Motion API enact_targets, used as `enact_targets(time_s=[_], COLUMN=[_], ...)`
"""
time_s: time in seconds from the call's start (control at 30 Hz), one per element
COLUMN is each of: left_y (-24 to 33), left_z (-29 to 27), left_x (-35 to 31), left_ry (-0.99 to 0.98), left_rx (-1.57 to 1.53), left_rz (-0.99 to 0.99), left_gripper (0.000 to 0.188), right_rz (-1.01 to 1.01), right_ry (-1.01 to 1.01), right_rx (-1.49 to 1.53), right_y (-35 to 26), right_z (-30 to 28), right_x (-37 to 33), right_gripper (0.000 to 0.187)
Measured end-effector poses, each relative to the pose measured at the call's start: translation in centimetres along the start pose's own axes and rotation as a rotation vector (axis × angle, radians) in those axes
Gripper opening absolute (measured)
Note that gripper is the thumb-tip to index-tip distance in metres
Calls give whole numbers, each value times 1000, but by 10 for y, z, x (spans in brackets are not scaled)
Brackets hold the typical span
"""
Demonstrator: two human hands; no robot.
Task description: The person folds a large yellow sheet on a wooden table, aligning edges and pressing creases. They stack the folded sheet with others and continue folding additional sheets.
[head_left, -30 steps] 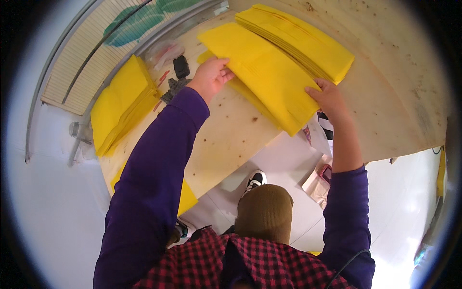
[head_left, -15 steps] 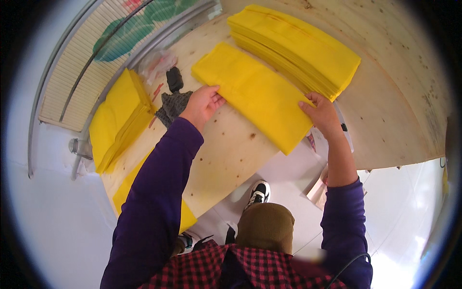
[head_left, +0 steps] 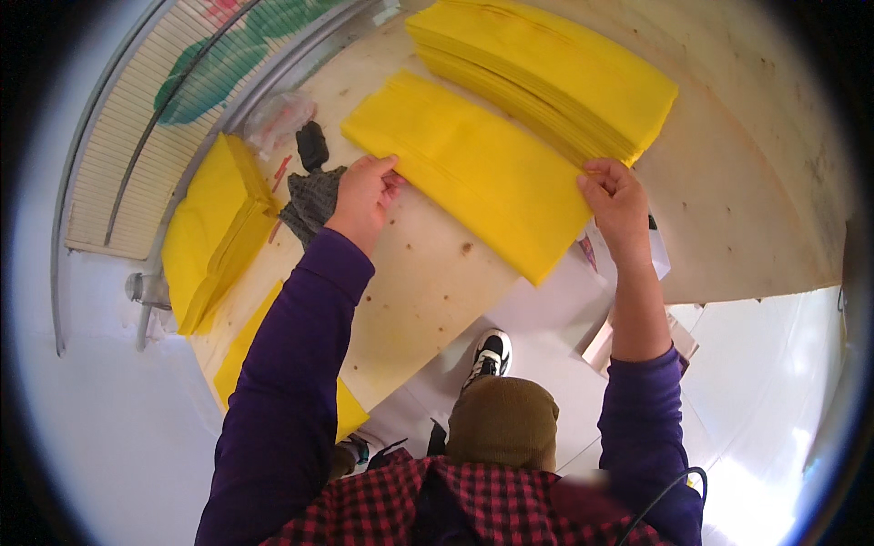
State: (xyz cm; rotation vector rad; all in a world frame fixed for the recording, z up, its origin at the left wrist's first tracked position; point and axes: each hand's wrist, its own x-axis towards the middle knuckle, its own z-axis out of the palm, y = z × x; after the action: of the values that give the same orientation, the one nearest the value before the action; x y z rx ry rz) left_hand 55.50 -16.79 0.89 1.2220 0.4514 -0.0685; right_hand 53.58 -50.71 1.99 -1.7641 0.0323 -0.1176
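Observation:
A long folded piece of yellow fabric (head_left: 464, 168) lies slantwise on the wooden board, its near right corner jutting past the board's edge. At its near long side, toward the left, my left hand (head_left: 366, 196) pinches the edge with thumb and forefinger, other fingers curled in. My right hand (head_left: 619, 205) grips the right end between thumb and fingers. Just beyond lies a thick stack of the same yellow fabric (head_left: 555, 68), folded in many layers. Beside my left hand are a dark grey knitted cloth (head_left: 312, 202) and a small black object (head_left: 311, 146).
Another yellow folded pile (head_left: 211, 232) stands at the board's left, with a flat yellow piece (head_left: 248, 350) nearer me. The pale wooden board (head_left: 428, 300) ends above a white floor. Crumpled clear plastic (head_left: 280, 118) lies by a metal rail (head_left: 246, 102). A shoe (head_left: 492, 353) shows below.
The view has shifted slightly. Both hands still hold the yellow fabric, and my right fingers have closed further together at its right end.

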Motion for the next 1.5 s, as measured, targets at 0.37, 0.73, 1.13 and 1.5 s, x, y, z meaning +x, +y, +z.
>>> enact_targets(time_s=[0.37, 0.73, 1.13, 1.5], left_y=[-19, -22, 0, 22], left_z=[33, 69, 52, 56], left_x=[-2, -7, 4, 49], left_ry=[317, 224, 510, -219], left_rx=[-3, -112, 999, 1605], left_rz=[316, 317, 1093, 1119], left_gripper=[58, 57, 45, 39], right_rz=[-227, -368, -463, -556], right_ry=[393, 344, 351, 308], right_rx=[180, 154, 18, -206], right_y=[28, 20, 20, 22], right_z=[46, 76, 65, 60], right_x=[-64, -49, -48, -53], right_gripper=[61, 68, 62, 61])
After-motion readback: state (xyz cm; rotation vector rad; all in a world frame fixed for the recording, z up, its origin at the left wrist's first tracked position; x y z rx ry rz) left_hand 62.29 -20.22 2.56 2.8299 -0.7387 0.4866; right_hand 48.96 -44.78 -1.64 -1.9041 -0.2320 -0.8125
